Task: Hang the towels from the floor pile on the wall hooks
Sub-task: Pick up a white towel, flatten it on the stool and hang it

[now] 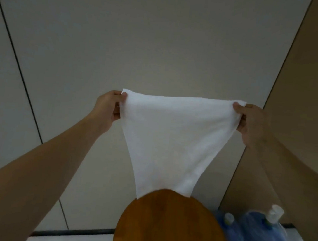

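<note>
A white towel (174, 137) hangs stretched out in front of the grey wall (161, 43). My left hand (108, 106) pinches its upper left corner and my right hand (250, 122) pinches its upper right corner, with both arms raised. The towel's top edge is pulled almost straight between the hands, and the cloth narrows downward to a lower end hidden behind a round wooden top (172, 227). No wall hook and no floor pile is in view.
A round brown wooden top stands close below the towel. Two blue water jugs (255, 234) with pale caps sit on the light floor at the lower right, beside a brown wall panel (310, 95). A dark vertical seam (18, 65) runs down the wall at left.
</note>
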